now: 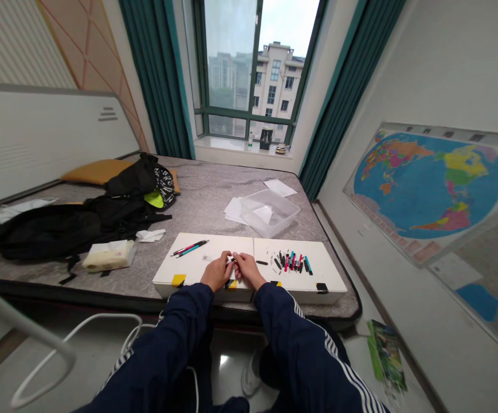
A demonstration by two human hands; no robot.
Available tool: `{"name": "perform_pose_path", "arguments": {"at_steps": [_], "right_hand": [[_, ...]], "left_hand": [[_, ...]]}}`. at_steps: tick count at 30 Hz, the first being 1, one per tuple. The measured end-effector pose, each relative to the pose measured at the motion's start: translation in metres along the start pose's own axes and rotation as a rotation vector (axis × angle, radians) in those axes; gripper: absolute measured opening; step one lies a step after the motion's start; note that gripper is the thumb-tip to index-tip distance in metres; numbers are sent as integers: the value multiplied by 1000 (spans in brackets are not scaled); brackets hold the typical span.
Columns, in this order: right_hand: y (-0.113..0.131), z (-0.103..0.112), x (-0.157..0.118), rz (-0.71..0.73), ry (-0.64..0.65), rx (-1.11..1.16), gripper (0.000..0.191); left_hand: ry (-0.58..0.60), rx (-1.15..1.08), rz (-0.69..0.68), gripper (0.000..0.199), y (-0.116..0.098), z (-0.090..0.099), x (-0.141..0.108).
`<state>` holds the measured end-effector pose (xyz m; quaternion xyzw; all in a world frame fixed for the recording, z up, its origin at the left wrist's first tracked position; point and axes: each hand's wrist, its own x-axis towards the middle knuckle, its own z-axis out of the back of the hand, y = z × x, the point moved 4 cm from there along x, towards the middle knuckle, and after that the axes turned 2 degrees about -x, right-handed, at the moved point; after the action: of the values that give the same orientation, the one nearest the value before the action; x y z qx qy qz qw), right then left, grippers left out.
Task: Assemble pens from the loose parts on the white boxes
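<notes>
Over the middle of two white boxes, my left hand [218, 272] and my right hand [247, 268] meet with their fingertips pinched together. Between them shows a small dark pen part [232, 260], mostly hidden by the fingers. Just right of my right hand lies a single black pen piece [262, 263]. Farther right, on the right white box [326, 269], is a loose spread of black, red and blue pen parts [292, 262]. Several whole pens [189, 248] lie side by side on the left white box [167, 267].
Behind the boxes stands a clear plastic bin [270, 213] with white papers [233, 210] beside it. A tissue pack [109, 256] and black backpack [89, 221] lie to the left on the grey mattress [206, 189]. A white tube [55, 338] curves at lower left.
</notes>
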<state>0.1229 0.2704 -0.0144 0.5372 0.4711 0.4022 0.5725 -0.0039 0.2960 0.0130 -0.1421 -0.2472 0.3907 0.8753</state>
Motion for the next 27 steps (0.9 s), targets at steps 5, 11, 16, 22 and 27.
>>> {"name": "perform_pose_path", "arguments": {"at_steps": [5,11,16,22,27], "right_hand": [[0,5,-4,37,-90,44,45],[1,4,-8,88,-86,59,46],[-2,5,-6,99,-92,84,43],[-5,7,-4,86,-108,148,37],[-2,7,-6,85,-111,149,36]], "left_hand": [[-25,7,-66,24,0,0,0],[-39,-5,-168,30,-2,2,2],[30,26,-90,33,-2,0,-1],[64,53,-35,33,-4,0,-1],[33,19,37,39,0,-1,-1]]}}
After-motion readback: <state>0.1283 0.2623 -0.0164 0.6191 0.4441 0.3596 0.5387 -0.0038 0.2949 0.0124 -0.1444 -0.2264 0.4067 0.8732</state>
